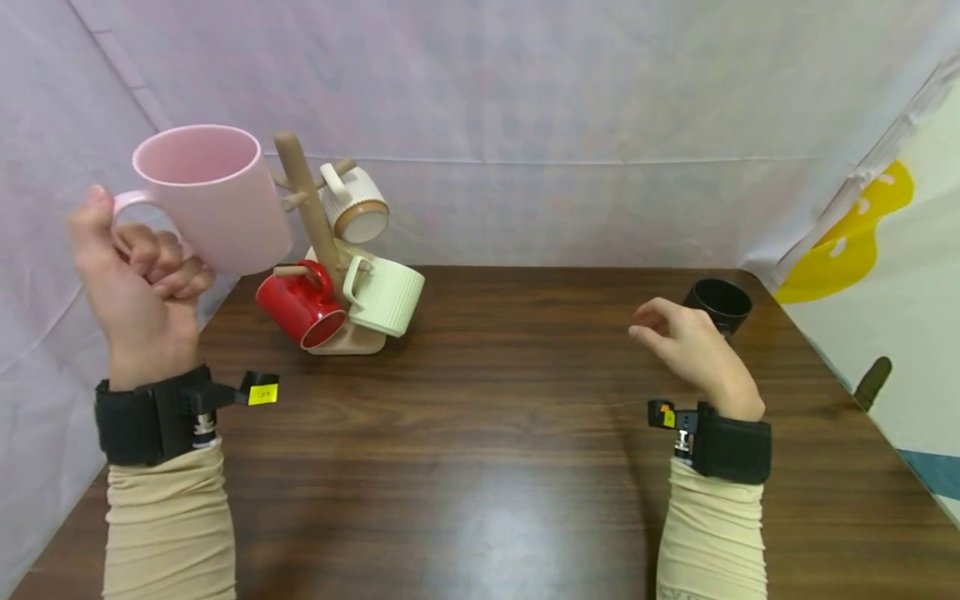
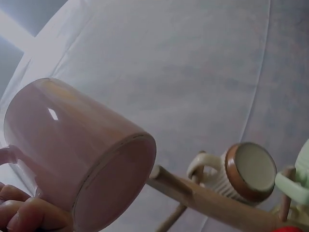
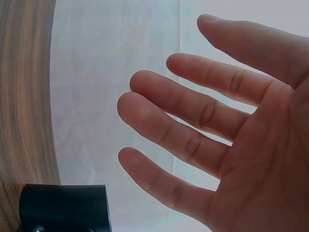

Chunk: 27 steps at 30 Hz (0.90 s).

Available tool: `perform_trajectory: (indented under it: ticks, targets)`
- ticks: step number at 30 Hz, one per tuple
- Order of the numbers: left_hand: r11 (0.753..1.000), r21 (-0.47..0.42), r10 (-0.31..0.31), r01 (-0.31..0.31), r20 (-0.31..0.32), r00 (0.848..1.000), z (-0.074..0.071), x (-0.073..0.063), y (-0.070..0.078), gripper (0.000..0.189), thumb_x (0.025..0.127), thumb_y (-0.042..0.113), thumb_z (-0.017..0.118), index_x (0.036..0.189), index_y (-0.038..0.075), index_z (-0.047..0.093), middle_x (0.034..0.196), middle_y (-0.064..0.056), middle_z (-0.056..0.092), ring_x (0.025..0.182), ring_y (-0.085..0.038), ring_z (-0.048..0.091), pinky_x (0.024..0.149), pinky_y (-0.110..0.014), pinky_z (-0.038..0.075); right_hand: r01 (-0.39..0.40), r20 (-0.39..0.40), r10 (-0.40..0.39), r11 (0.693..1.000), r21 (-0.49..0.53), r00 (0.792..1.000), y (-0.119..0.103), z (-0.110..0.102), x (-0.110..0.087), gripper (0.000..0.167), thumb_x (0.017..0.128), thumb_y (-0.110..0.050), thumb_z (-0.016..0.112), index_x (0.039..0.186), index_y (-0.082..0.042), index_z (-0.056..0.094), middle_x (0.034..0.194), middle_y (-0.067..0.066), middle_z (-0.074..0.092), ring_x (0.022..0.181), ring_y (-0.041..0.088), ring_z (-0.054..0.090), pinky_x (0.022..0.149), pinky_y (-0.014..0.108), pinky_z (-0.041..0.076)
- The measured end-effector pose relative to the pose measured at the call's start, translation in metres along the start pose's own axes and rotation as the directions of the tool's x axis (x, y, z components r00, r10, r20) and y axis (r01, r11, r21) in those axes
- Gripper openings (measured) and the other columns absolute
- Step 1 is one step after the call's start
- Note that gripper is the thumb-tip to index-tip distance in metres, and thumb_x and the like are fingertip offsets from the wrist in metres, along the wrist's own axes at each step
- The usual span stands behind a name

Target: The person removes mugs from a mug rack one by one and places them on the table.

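My left hand (image 1: 142, 292) grips a pink mug (image 1: 225, 212) by its handle, raised at the left with its mouth facing up. Just right of it stands a wooden mug tree (image 1: 306, 196), overlapped by the mug's edge in the head view. Tilted on its pegs hang a white ribbed mug (image 1: 351, 198) with a brown band, a pale green mug (image 1: 390, 296) and a red mug (image 1: 296, 310). On the right side, my right hand (image 1: 697, 354) holds nothing, its fingers spread in the right wrist view. A black mug (image 1: 718, 302) is behind it, partly hidden by the hand.
The dark wooden table (image 1: 495, 400) runs back to a pale cloth curtain (image 1: 525, 125). Another curtain (image 1: 45, 208) borders the left side. To the right is a white surface with a yellow shape (image 1: 843, 250).
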State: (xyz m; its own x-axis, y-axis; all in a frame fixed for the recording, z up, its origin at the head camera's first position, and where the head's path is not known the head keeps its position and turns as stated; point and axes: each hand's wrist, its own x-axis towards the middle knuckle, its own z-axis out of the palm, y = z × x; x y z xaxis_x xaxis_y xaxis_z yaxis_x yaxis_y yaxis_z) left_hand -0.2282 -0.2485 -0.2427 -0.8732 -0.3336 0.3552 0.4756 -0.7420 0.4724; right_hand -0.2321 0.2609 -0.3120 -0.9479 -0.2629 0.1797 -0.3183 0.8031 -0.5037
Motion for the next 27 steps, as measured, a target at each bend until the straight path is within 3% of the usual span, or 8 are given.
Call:
perform_trajectory:
  ticks: [4,6,9,11,13,16,21,27]
  targets:
    - [0.995,-0.080,-0.050,0.054,0.059,0.997,0.006,-0.006,-0.002,0.055,0.108,0.023,0.036,0.058,0.006,0.020,0.049,-0.002,0.023,0.038,-0.010,0.019,0.041,-0.021,0.007,0.001,0.006,-0.001,1.000,0.003,1.000,0.001,0.001,0.000,0.030,0.104,-0.019,0.059,0.123,0.005,0.061,0.110,0.024,0.068,0.096,0.037,0.065,0.081,0.055,0.052]
    - [0.998,-0.052,-0.038,0.043,0.097,0.995,0.010,-0.010,-0.005,0.055,0.109,0.023,0.033,0.057,0.006,0.021,0.049,-0.002,0.023,0.038,-0.010,0.018,0.040,-0.021,0.008,-0.001,0.006,0.001,1.000,0.004,1.000,0.000,0.001,0.000,0.030,0.104,-0.019,0.059,0.123,0.005,0.061,0.110,0.024,0.068,0.096,0.037,0.066,0.080,0.054,0.052]
    - [0.992,0.118,0.029,-0.047,0.151,0.988,0.015,-0.015,-0.011,0.056,0.110,0.024,0.032,0.057,0.008,0.024,0.049,0.001,0.026,0.038,-0.008,0.021,0.039,-0.021,0.009,-0.003,0.006,0.003,1.000,0.001,1.000,0.001,0.001,0.000,0.030,0.104,-0.020,0.059,0.122,0.004,0.061,0.109,0.023,0.069,0.095,0.036,0.066,0.080,0.054,0.052]
    - [0.981,0.177,0.051,-0.081,0.169,0.984,0.018,-0.018,-0.015,0.056,0.110,0.024,0.033,0.057,0.008,0.025,0.050,0.001,0.028,0.038,-0.008,0.023,0.040,-0.021,0.010,-0.004,0.002,0.004,1.000,-0.002,1.000,0.001,0.000,0.000,0.029,0.104,-0.019,0.059,0.122,0.004,0.061,0.109,0.023,0.069,0.095,0.036,0.066,0.080,0.054,0.052]
    - [0.981,0.181,0.038,-0.070,0.173,0.984,0.018,-0.020,-0.019,0.056,0.110,0.025,0.033,0.057,0.007,0.026,0.051,0.001,0.028,0.039,-0.008,0.023,0.041,-0.021,0.010,-0.005,-0.002,0.005,1.000,-0.006,1.000,0.001,0.000,-0.001,0.029,0.104,-0.019,0.059,0.121,0.004,0.061,0.108,0.023,0.069,0.094,0.036,0.066,0.079,0.053,0.052]
    - [0.995,0.097,-0.013,-0.005,0.180,0.984,0.016,-0.022,-0.024,0.055,0.110,0.024,0.031,0.057,0.007,0.026,0.051,-0.001,0.027,0.039,-0.010,0.023,0.041,-0.021,0.010,0.000,-0.005,0.000,1.000,-0.003,1.000,0.001,0.000,-0.001,0.028,0.104,-0.018,0.059,0.121,0.005,0.061,0.108,0.023,0.069,0.093,0.036,0.065,0.079,0.053,0.052]
    - [0.998,0.004,-0.059,0.060,0.204,0.977,0.013,-0.024,-0.032,0.056,0.111,0.023,0.024,0.058,0.006,0.025,0.052,-0.002,0.025,0.039,-0.011,0.022,0.042,-0.021,0.010,-0.002,0.000,0.002,1.000,-0.001,1.000,0.001,0.001,-0.001,0.029,0.105,-0.018,0.058,0.122,0.005,0.060,0.109,0.024,0.068,0.094,0.036,0.065,0.079,0.054,0.052]
    - [0.998,0.025,-0.062,0.058,0.231,0.971,0.015,-0.027,-0.041,0.055,0.110,0.023,0.024,0.058,0.006,0.026,0.053,-0.002,0.024,0.039,-0.010,0.022,0.042,-0.021,0.011,-0.003,-0.002,0.003,1.000,-0.010,1.000,-0.001,-0.001,0.001,0.030,0.105,-0.019,0.058,0.122,0.005,0.061,0.110,0.024,0.068,0.095,0.037,0.065,0.081,0.055,0.052]
